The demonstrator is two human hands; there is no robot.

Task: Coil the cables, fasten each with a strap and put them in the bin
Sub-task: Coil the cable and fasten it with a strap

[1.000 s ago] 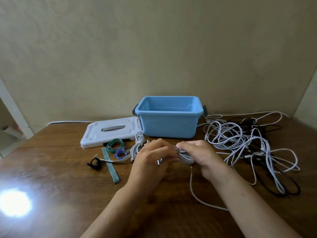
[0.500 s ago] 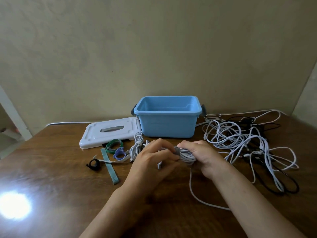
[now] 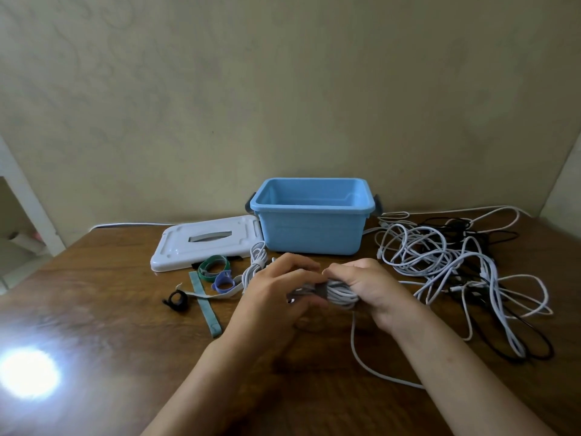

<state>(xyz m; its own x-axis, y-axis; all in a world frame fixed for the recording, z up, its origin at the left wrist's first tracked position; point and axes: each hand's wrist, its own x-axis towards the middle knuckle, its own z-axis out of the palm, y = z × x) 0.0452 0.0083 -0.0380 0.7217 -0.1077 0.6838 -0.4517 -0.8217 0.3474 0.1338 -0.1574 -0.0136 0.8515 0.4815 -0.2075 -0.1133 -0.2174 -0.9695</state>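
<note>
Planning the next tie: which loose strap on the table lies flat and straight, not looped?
The teal strap, left of the left hand. The green, purple and black straps are looped.

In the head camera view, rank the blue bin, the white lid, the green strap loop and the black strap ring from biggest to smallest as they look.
1. blue bin
2. white lid
3. green strap loop
4. black strap ring

Coiled white cable (image 3: 341,293) gray-strapped, loose cables (image 3: 446,262) right, blue bin (image 3: 309,228) behind

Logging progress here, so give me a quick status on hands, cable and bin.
Both hands, left and right, grip the coiled white cable, grey strap around it. Blue bin open, nothing visible inside. Tangled cables wait at right; path to bin unobstructed.
</note>
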